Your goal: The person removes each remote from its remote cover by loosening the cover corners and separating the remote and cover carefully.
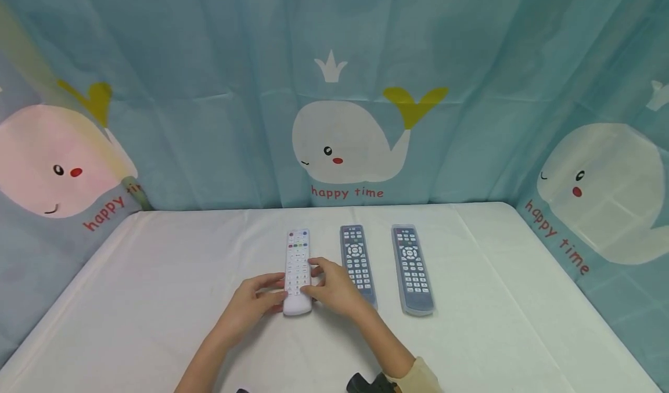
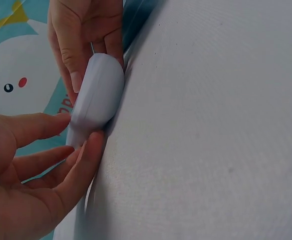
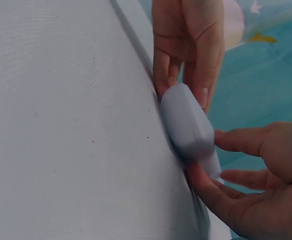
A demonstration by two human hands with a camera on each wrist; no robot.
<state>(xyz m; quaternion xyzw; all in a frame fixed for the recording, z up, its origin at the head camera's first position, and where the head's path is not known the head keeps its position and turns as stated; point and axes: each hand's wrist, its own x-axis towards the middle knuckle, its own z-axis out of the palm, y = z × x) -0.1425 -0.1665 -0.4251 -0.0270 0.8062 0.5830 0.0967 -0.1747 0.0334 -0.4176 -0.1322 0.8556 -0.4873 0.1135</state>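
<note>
A white remote control (image 1: 298,274) lies lengthwise on the white-covered table, its buttons facing up. My left hand (image 1: 251,304) holds it by the left edge, thumb near the top face and fingers lower along the side. On the opposite edge, my right hand (image 1: 334,288) grips it with thumb and fingers. The left wrist view has the remote's rounded near end (image 2: 105,90) between both hands. From the right wrist, that same smooth end (image 3: 185,122) appears close to the cloth. Parts of several fingers are hidden behind the remote.
Right of the white remote lies a dark grey remote (image 1: 356,256), partly covered by my right hand. A second grey remote (image 1: 413,271), in a clear sleeve, lies farther right. Behind the table (image 1: 496,323) hangs a blue curtain (image 1: 235,120) with whale prints.
</note>
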